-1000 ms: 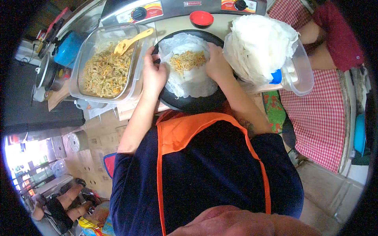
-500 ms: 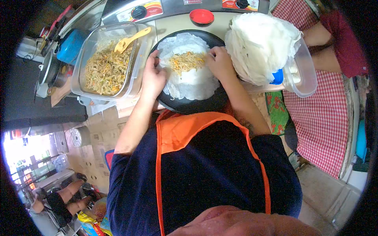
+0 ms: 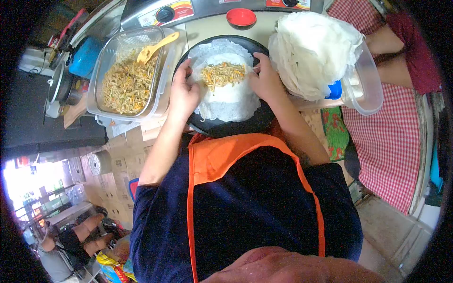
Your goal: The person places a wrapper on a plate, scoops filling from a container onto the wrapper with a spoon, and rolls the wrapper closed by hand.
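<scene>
A thin pale spring roll wrapper [image 3: 229, 101] lies on a round black tray [image 3: 203, 123] in front of me. Across its upper middle runs a heap of bean sprout filling [image 3: 222, 75] with orange shreds. My left hand [image 3: 185, 89] is at the wrapper's left edge, fingers above and thumb below, curled on that edge. On the opposite side my right hand [image 3: 265, 80] has its fingers and thumb at the right edge of the wrapper; the fingertips are partly hard to make out.
On the left stands a clear plastic container [image 3: 89, 104] of filling with a yellow spatula [image 3: 165, 42]. A stack of wrappers [image 3: 314, 56] rests over another clear container [image 3: 373, 94] at right. A red bowl [image 3: 241, 19] sits behind the tray, before the stove [image 3: 207, 8]. Another person's legs [image 3: 87, 231] show lower left.
My right hand has moved from the filling's right end outward to the wrapper's right edge. My left hand stays at the left edge. The filling lies slightly more compact.
</scene>
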`<state>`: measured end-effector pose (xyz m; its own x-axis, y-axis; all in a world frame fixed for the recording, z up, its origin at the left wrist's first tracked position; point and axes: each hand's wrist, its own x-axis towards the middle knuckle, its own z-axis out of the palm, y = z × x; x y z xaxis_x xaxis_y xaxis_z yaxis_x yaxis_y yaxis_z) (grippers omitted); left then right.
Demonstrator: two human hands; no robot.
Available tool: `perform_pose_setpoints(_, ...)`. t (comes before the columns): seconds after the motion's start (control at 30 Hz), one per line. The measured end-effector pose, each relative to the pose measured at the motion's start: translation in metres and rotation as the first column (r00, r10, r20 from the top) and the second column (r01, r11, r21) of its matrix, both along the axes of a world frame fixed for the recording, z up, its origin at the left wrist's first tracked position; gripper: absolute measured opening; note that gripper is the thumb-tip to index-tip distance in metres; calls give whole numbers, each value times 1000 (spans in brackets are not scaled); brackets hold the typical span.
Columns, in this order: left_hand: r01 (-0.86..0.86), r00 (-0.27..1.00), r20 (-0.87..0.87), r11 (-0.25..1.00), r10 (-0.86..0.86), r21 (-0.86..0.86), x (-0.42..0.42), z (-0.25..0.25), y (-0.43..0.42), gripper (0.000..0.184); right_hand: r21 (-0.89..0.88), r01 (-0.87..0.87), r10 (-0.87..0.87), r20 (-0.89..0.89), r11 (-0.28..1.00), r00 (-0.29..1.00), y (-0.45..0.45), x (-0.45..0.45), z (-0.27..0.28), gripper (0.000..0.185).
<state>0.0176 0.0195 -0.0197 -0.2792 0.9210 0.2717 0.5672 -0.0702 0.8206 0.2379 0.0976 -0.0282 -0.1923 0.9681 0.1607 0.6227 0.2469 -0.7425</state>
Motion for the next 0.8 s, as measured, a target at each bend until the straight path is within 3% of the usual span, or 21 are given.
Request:
perform_pose_setpoints(0.07,36,996,-77,999,-34,29,3,5,4,57,-58,-50,41,-143,997,989,5,-2,-4,51)
perform_pose_setpoints(0.13,71,986,-153,996,-61,56,10,14,9,55,-87,-6,-7,-145,996,989,2,-7,12,51)
perform_pose_setpoints(0.2,139,990,19,989,-139,-40,21,24,13,52,-115,34,-51,-144,993,988,0,-9,16,51)
perform_pose_setpoints(0.3,165,986,22,986,-164,-10,27,19,21,54,-10,20,-21,-70,1000,997,2,-10,2,52)
perform_pose_setpoints(0.37,186,976,114,983,-183,-15,25,4,24,57,138,115,-129,100,984,987,6,-11,-10,46)
perform_pose_setpoints(0.4,186,976,116,983,-183,-13,23,1,24,57,140,115,-129,101,983,986,9,-10,-8,46)
perform_pose_setpoints(0.47,224,794,568,973,-217,58,19,-4,22,56,27,44,-49,208,999,977,14,-6,-5,35)
perform_pose_setpoints(0.53,233,808,545,971,-222,51,10,-12,22,56,83,17,-33,191,996,981,16,-6,-9,31)
perform_pose_setpoints(0.57,158,941,287,983,-179,95,5,-17,22,55,145,-12,-14,175,989,984,17,-6,-10,26)
perform_pose_setpoints(0.6,96,995,10,982,-99,161,5,-13,22,55,146,-11,-15,175,989,985,19,-7,-10,26)
perform_pose_setpoints(0.63,64,994,-93,992,-54,112,4,-8,18,53,135,-38,14,173,990,985,21,-7,-10,26)
perform_pose_setpoints(0.67,64,994,-93,992,-54,111,3,-4,15,53,125,-65,43,171,990,984,21,-7,-10,25)
perform_pose_setpoints(0.73,38,996,-80,994,-46,-104,2,3,11,51,81,-22,14,104,996,994,21,-11,-8,25)
perform_pose_setpoints(0.8,35,999,-15,988,-37,-150,1,-1,9,54,37,16,-18,38,999,999,21,-13,-2,25)
